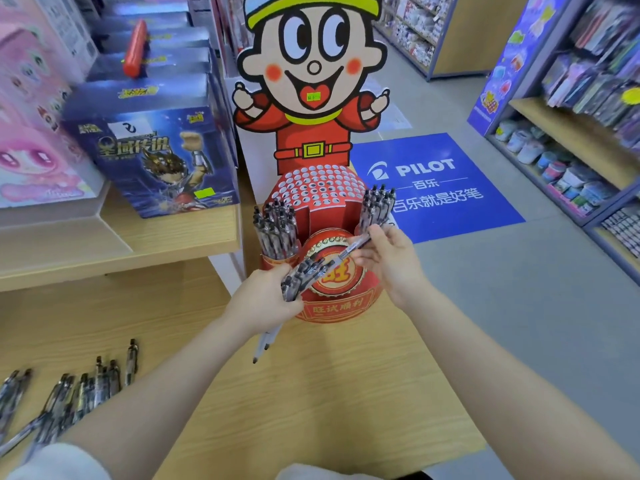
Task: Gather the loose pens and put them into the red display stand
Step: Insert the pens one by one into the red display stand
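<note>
L hand [266,299] gripped a pen bundle [304,273]; R hand [388,261] pinched one pen [356,245] before red stand [332,299]. Loose pens [69,393] lay on wood table [311,393], shop shelves [571,133] behind.

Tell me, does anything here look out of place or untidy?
Yes. A batch of loose pens lies scattered on the wooden table at the lower left, pointing different ways, not in the red stand. An orange tube also lies across the blue boxes, where it seems not to belong.
</note>
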